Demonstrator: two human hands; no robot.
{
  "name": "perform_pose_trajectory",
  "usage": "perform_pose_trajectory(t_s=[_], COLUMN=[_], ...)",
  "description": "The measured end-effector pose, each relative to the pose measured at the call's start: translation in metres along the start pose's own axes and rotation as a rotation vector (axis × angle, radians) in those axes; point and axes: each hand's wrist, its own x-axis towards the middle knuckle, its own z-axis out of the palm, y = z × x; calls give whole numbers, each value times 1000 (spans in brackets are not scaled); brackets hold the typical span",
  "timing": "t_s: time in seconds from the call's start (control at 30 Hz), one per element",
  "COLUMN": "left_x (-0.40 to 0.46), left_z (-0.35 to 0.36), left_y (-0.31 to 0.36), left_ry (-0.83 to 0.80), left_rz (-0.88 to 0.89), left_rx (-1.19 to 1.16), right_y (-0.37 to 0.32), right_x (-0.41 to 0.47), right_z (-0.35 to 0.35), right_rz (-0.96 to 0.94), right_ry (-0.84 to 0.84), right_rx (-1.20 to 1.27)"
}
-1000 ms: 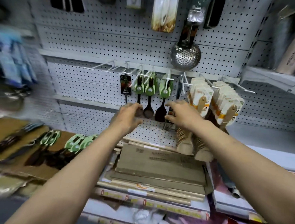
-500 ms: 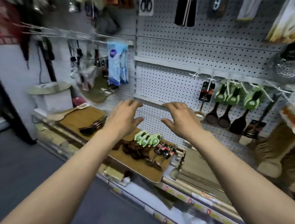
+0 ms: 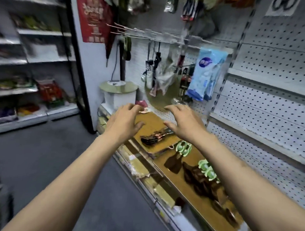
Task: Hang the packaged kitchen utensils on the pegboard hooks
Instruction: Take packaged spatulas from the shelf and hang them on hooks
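Note:
Packaged utensils lie on brown boards (image 3: 151,123) on the low shelf: a dark bundle (image 3: 154,137) at the far end, a spatula with a green card (image 3: 179,155) in the middle, and a pile of dark utensils with green cards (image 3: 205,177) nearer. My left hand (image 3: 125,122) and my right hand (image 3: 184,123) hover above the far board, both open with fingers spread and nothing in them. The white pegboard (image 3: 270,110) fills the right side; no hooks with utensils show on it here.
A white bin with a round lid (image 3: 118,93) stands at the shelf's far end. Blue packets (image 3: 205,75) and other goods hang from hooks behind. An aisle with a grey floor (image 3: 47,154) and stocked shelves (image 3: 27,92) runs on the left.
The view has swung left, away from the hooks holding hung utensils. Both hands have moved from those hooks to above the boards on the shelf, still holding nothing.

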Motion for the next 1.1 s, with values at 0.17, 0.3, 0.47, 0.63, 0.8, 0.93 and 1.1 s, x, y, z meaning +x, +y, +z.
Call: perform_pose_trajectory(t_s=[0.17, 0.3, 0.47, 0.63, 0.8, 0.93, 1.1], left_x=[89, 161, 233, 313, 406, 475, 532], left_z=[0, 7, 30, 64, 116, 161, 216], left_y=[-89, -149, -211, -278, -349, -401, -447], left_ry=[-19, -20, -43, -56, -111, -196, -363], left_rz=[-50, -83, -102, -79, 17, 111, 162], left_rx=[30, 26, 5, -25, -88, -113, -117], right_y=[-24, -32, -34, -27, -19, -16, -11], right_x=[134, 230, 327, 414, 500, 561, 613], right_z=[48, 74, 112, 161, 218, 266, 322], right_rz=[-59, -69, -61, -18, 92, 245, 414], right_ry=[7, 9, -25, -34, -50, -90, -201], right_rx=[105, 149, 166, 144, 128, 130, 149])
